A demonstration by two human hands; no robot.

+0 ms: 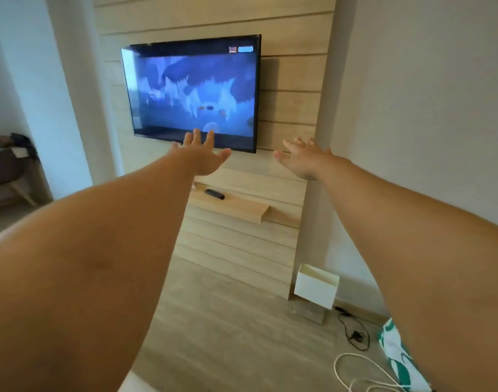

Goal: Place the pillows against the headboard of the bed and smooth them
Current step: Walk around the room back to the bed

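Both arms stretch forward at chest height toward the far wall. The left hand (201, 155) is spread flat, fingers (196, 137) splayed wide, holding nothing; it overlaps the lower edge of the TV (191, 91) in the view, though whether it touches the screen cannot be told. The right hand (304, 159) is likewise open and empty, palm turned inward, in front of the wood panel (287, 80).

No pillow, bed or headboard shows anywhere here, so where they lie cannot be told; a pale strip at the bottom edge may be bedding, but that is a guess. As a judgement, the task looks not yet begun or between steps: the person faces the TV wall, and would have to turn toward the bed before any placing or smoothing.

Below the TV a small shelf (231, 206) carries a remote (214, 194). On the floor (228, 335) by the panel stands a white box (315, 287), open at the top; what is inside cannot be seen from this angle. Near it lie a black cable (352, 332) and a white cord (355, 372), beside a green-and-white bag (397, 355) whose contents are hidden. A chair (7, 171) sits at far left
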